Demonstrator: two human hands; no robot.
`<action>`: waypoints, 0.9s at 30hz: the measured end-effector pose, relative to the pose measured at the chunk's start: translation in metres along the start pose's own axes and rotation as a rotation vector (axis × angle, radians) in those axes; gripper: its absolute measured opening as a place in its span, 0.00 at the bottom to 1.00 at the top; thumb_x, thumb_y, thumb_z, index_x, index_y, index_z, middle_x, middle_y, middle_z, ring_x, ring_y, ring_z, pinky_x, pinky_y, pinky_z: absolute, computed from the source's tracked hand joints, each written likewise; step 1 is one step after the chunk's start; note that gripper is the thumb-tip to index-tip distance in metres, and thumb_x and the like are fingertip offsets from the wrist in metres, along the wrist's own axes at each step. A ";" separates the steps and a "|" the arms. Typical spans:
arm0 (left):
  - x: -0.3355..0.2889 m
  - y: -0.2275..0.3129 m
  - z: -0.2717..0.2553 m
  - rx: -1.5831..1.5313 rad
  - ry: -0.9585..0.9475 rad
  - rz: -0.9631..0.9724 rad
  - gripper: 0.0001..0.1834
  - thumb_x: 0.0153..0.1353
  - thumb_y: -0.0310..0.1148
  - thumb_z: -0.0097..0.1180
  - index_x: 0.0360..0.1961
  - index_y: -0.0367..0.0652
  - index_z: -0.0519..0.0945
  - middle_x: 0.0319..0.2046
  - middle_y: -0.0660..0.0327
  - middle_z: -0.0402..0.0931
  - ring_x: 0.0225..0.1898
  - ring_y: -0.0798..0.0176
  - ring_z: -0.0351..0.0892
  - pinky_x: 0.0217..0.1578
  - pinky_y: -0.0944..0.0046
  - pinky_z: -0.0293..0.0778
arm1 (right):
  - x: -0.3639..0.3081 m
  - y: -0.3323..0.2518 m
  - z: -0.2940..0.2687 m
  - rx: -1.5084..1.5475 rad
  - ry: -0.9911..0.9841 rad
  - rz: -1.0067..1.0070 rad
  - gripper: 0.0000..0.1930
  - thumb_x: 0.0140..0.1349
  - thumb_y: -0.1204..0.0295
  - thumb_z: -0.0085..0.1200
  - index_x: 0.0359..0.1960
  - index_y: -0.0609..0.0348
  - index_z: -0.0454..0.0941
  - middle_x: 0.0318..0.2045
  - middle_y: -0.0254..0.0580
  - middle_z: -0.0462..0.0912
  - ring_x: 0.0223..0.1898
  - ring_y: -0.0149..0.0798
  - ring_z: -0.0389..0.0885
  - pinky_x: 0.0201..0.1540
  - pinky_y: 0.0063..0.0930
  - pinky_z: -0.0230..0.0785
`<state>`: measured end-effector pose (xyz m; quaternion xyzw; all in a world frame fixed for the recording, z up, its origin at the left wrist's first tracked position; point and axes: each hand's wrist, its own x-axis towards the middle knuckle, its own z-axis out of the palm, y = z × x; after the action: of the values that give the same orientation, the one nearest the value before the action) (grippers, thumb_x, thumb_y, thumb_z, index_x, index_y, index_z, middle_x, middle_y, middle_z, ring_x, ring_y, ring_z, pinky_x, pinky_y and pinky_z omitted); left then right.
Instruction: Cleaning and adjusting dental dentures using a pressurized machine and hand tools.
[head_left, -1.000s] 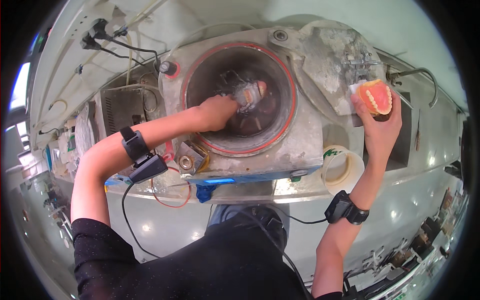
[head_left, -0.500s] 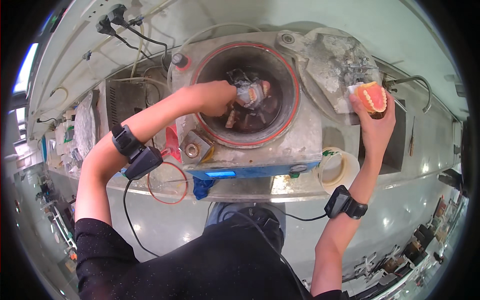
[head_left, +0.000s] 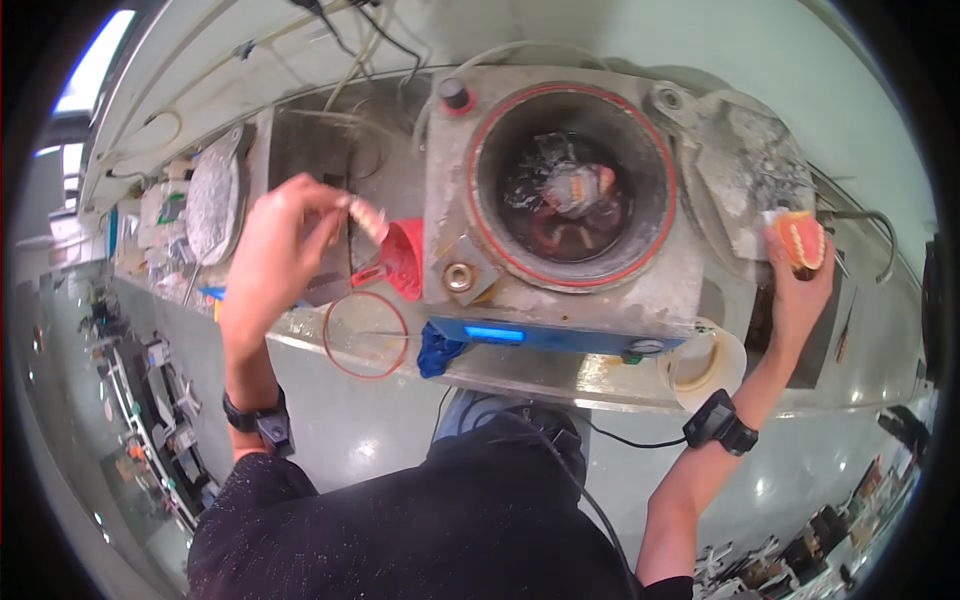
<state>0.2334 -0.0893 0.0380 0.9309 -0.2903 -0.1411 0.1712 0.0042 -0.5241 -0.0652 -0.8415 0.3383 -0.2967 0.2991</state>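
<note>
Clock directions were read from the centre of the pot [head_left: 492, 190], 12 being the far wall. Nearest, along the curved front edge of the surface [head_left: 885, 340], a blue crumpled item [head_left: 440, 352] lay at 7 o'clock, a thin red ring [head_left: 326, 338] at 8 and a white bucket [head_left: 733, 372] at 5, with the right forearm just beside it.

The left hand [head_left: 285, 245], at 9 o'clock, pinched a short strip of teeth [head_left: 368, 220] between thumb and fingers; half a second earlier both had been over the pot's rim. A gap now separated them from the machine [head_left: 640, 305], with a red scoop [head_left: 402, 265] at its near end.

The right hand [head_left: 800, 295], at 3 o'clock, grasped a pink denture [head_left: 803, 243], unchanged in its grip and place beside the lid [head_left: 745, 165].

Inside the red-rimmed pot, well apart from both hands, a pale cast with teeth [head_left: 575, 190] sat in liquid, its position much the same; the opening was unobstructed now. Farther out, a curved tap [head_left: 889, 245] stood at 3 o'clock, beyond the right hand.
</note>
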 end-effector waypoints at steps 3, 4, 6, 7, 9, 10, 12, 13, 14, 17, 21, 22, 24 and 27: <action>-0.044 -0.036 0.027 0.063 -0.124 -0.138 0.08 0.51 0.23 0.61 0.34 0.34 0.82 0.30 0.51 0.78 0.34 0.50 0.81 0.37 0.59 0.74 | 0.002 -0.006 -0.007 -0.015 0.015 0.048 0.26 0.51 0.71 0.64 0.52 0.66 0.73 0.46 0.45 0.79 0.48 0.39 0.77 0.54 0.28 0.65; -0.057 -0.052 0.044 0.088 -0.146 -0.129 0.08 0.49 0.23 0.61 0.33 0.35 0.83 0.31 0.51 0.80 0.34 0.50 0.82 0.38 0.59 0.75 | 0.002 -0.007 -0.005 -0.001 0.003 0.056 0.26 0.51 0.70 0.64 0.52 0.66 0.72 0.47 0.45 0.79 0.48 0.38 0.77 0.54 0.28 0.65; -0.068 -0.060 0.075 0.029 -0.237 -0.244 0.08 0.46 0.27 0.64 0.30 0.38 0.82 0.26 0.55 0.81 0.32 0.52 0.82 0.37 0.58 0.75 | 0.002 -0.003 -0.002 0.044 -0.030 0.059 0.26 0.53 0.69 0.65 0.53 0.66 0.72 0.47 0.44 0.78 0.48 0.37 0.76 0.55 0.28 0.65; -0.073 -0.070 0.092 -0.034 -0.228 -0.243 0.09 0.44 0.29 0.65 0.29 0.39 0.82 0.24 0.56 0.81 0.32 0.53 0.82 0.36 0.58 0.75 | 0.002 -0.001 -0.001 0.052 -0.050 0.053 0.26 0.53 0.69 0.65 0.53 0.66 0.72 0.47 0.44 0.78 0.48 0.37 0.76 0.55 0.28 0.65; -0.080 -0.085 0.123 -0.021 -0.285 -0.279 0.08 0.46 0.29 0.65 0.29 0.39 0.82 0.24 0.56 0.81 0.30 0.55 0.83 0.34 0.59 0.75 | 0.001 0.001 -0.001 0.034 -0.018 0.052 0.26 0.54 0.69 0.66 0.53 0.66 0.72 0.48 0.43 0.78 0.48 0.36 0.76 0.55 0.28 0.65; -0.082 -0.090 0.138 -0.106 -0.298 -0.316 0.08 0.48 0.28 0.65 0.30 0.37 0.82 0.25 0.55 0.82 0.30 0.57 0.83 0.33 0.61 0.76 | 0.000 0.002 0.001 0.124 -0.026 0.090 0.27 0.55 0.69 0.66 0.54 0.66 0.71 0.48 0.43 0.77 0.48 0.35 0.76 0.56 0.28 0.65; -0.091 -0.112 0.171 -0.193 -0.311 -0.363 0.08 0.50 0.28 0.64 0.30 0.36 0.83 0.25 0.54 0.83 0.29 0.59 0.84 0.33 0.63 0.76 | 0.000 0.004 0.003 0.109 -0.038 0.079 0.26 0.55 0.69 0.66 0.54 0.67 0.71 0.48 0.43 0.77 0.48 0.34 0.76 0.55 0.28 0.65; -0.097 -0.128 0.191 -0.279 -0.274 -0.365 0.07 0.51 0.26 0.63 0.31 0.33 0.82 0.26 0.53 0.83 0.29 0.61 0.85 0.32 0.64 0.76 | 0.001 0.003 0.002 0.094 -0.040 0.067 0.26 0.55 0.69 0.66 0.54 0.67 0.70 0.48 0.43 0.77 0.48 0.34 0.76 0.55 0.27 0.65; -0.102 -0.141 0.208 -0.362 -0.236 -0.366 0.07 0.53 0.25 0.62 0.32 0.31 0.82 0.27 0.52 0.84 0.30 0.63 0.85 0.32 0.66 0.77 | 0.001 0.004 0.003 0.095 -0.049 0.065 0.26 0.55 0.69 0.66 0.54 0.67 0.70 0.48 0.43 0.77 0.48 0.34 0.76 0.55 0.27 0.65; -0.113 -0.166 0.237 -0.569 -0.204 -0.417 0.06 0.52 0.26 0.61 0.30 0.34 0.84 0.23 0.55 0.83 0.29 0.64 0.85 0.32 0.65 0.77 | 0.002 0.004 0.008 0.134 -0.036 0.061 0.26 0.55 0.69 0.66 0.52 0.67 0.71 0.47 0.43 0.78 0.47 0.33 0.76 0.54 0.27 0.66; -0.115 -0.171 0.241 -0.670 -0.200 -0.448 0.06 0.52 0.25 0.60 0.30 0.32 0.83 0.24 0.56 0.83 0.29 0.67 0.84 0.32 0.65 0.76 | 0.002 0.002 0.011 0.159 -0.031 0.039 0.25 0.54 0.68 0.68 0.51 0.66 0.72 0.44 0.41 0.79 0.45 0.33 0.77 0.53 0.26 0.67; -0.116 -0.173 0.242 -0.706 -0.190 -0.473 0.07 0.51 0.25 0.60 0.31 0.33 0.83 0.24 0.56 0.83 0.28 0.67 0.84 0.32 0.65 0.77 | 0.003 0.002 0.011 0.183 -0.025 0.039 0.25 0.54 0.68 0.68 0.50 0.66 0.72 0.43 0.40 0.80 0.45 0.32 0.77 0.53 0.26 0.67; -0.116 -0.173 0.239 -0.748 -0.183 -0.487 0.08 0.51 0.25 0.60 0.32 0.33 0.83 0.25 0.56 0.83 0.28 0.66 0.83 0.32 0.65 0.77 | 0.004 -0.005 0.006 0.165 -0.020 0.036 0.25 0.53 0.69 0.68 0.49 0.66 0.73 0.43 0.40 0.80 0.45 0.32 0.77 0.53 0.26 0.67; -0.110 -0.156 0.209 -0.509 -0.112 -0.391 0.08 0.50 0.25 0.61 0.33 0.33 0.82 0.28 0.55 0.83 0.31 0.65 0.83 0.35 0.65 0.77 | 0.002 -0.002 -0.005 0.092 0.006 -0.030 0.24 0.53 0.69 0.68 0.49 0.65 0.73 0.43 0.40 0.79 0.45 0.33 0.77 0.53 0.27 0.67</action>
<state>0.1471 0.0465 -0.1953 0.8870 -0.0704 -0.2904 0.3519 0.0025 -0.5263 -0.0600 -0.8310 0.3123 -0.3188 0.3321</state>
